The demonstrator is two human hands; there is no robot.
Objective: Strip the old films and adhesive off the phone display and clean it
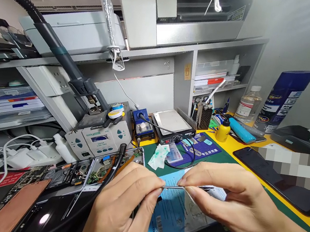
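My left hand (pixel 123 204) is closed in a pinch on one end of a thin grey rod-like piece (pixel 173 187). My right hand (pixel 235 204) pinches the same piece farther along, and a dark tip sticks out past its fingers. The piece lies roughly level between both hands; its exact kind is too small to make out. Below it is a light-blue printed packet (pixel 162 224) with a barcode and a clear plastic part. Under the packet spreads a green mat (pixel 150 150).
A large black phone (pixel 276 177) lies at the right. Behind are a yellow bottle (pixel 223 131), a blue spray can (pixel 284 99) and a grey soldering station (pixel 99 141). Opened phones and boards (pixel 60 175) crowd the left, where a black hose (pixel 105 182) runs close to my left hand.
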